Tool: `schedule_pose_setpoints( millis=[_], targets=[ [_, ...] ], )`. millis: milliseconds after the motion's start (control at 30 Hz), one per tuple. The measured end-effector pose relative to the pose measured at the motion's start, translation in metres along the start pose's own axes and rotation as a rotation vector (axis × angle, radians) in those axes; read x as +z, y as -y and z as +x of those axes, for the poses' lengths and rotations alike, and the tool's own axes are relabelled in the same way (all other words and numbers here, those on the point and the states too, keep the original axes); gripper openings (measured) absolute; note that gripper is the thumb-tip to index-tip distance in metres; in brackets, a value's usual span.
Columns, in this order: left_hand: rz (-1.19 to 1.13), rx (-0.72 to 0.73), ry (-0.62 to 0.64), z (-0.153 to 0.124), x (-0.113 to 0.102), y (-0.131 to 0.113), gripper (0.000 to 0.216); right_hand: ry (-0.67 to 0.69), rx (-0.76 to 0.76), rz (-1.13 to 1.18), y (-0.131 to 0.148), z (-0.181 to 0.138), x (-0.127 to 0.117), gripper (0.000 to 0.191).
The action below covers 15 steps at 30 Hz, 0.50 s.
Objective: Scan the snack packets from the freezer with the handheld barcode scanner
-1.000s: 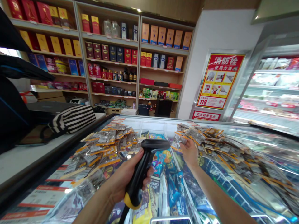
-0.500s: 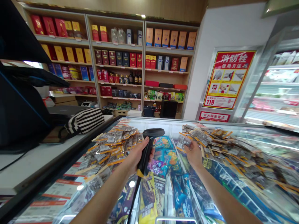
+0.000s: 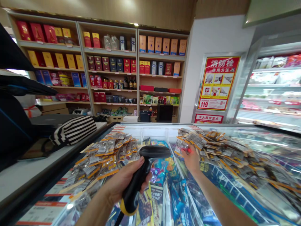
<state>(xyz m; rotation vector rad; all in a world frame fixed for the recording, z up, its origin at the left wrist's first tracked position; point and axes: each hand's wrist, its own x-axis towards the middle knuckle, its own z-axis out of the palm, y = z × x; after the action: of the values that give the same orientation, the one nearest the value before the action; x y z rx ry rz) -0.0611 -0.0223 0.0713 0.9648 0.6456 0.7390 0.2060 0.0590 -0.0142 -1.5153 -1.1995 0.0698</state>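
Note:
My left hand [image 3: 125, 179] is wrapped round the handle of a black barcode scanner [image 3: 138, 179] with a yellow band near its base. The scanner's head points away from me, toward the right. My right hand [image 3: 191, 158] pinches a small clear packet [image 3: 181, 145] with an orange edge, at the near left end of a heap of similar packets [image 3: 218, 147]. A red light shows on my right fingertips. Another pile of orange-edged packets [image 3: 110, 150] lies left of the scanner. Both heaps rest on the glass top of a freezer.
Under the glass lie bagged frozen goods [image 3: 156, 201] split by white wire dividers [image 3: 178, 166]. On the left counter sit a striped pouch [image 3: 75, 130] and a dark monitor [image 3: 14, 125]. Shelves of boxed bottles [image 3: 113, 64] line the back wall; a red poster [image 3: 218, 83] hangs at right.
The scanner has come nearer and lower in view, its head now angled toward my right hand. Red light now falls on my right fingers. The view has tilted up and shifted slightly right.

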Motion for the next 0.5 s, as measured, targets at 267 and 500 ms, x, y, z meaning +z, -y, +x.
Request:
schedule_pose_setpoints(
  millis=[267,500],
  targets=[
    [0.007,0.039,-0.024,-0.0004,0.0031,-0.0005,0.031,0.052,0.028,0.117,-0.0015,-0.0001,0.0026,0.031],
    [0.105,0.084,-0.119,-0.0043,0.0001,-0.0104,0.031,0.158,0.036,0.248,-0.0040,0.0014,0.0023,0.033]
  ],
)
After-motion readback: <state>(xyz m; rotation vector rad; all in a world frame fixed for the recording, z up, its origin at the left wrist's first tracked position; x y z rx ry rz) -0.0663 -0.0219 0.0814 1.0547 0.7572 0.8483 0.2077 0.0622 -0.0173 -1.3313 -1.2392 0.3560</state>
